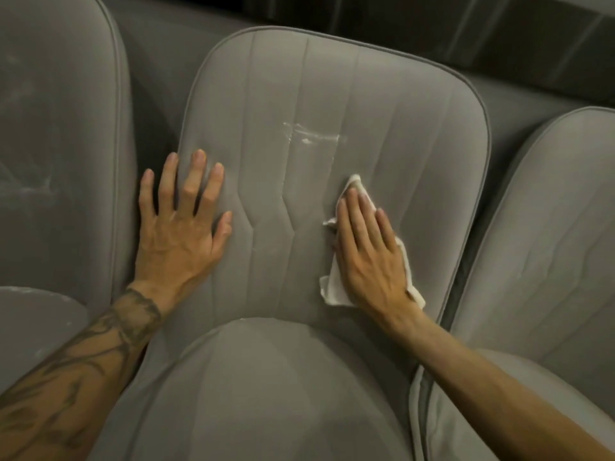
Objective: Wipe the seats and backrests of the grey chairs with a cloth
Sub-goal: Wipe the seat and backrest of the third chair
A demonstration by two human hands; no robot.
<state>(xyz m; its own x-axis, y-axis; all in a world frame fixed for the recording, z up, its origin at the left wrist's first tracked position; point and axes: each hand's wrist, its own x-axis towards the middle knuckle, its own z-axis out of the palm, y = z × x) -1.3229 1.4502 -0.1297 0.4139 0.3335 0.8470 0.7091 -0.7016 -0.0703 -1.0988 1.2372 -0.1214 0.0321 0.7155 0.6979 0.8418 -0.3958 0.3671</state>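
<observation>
A grey padded backrest (332, 104) with stitched seams fills the middle of the head view, and its seat (266, 394) bulges below. My right hand (369, 251) lies flat with straight fingers on a white cloth (332, 291), pressing it against the backrest's right half. White streaks (312, 134) mark the fabric above the cloth. My left hand (183, 227) rests flat, fingers spread, on the backrest's left edge.
A second grey chair (56, 144) stands close on the left, with faint white smears on its backrest. A third grey chair (549, 244) stands close on the right. A dark wall or panel (466, 24) runs behind the row.
</observation>
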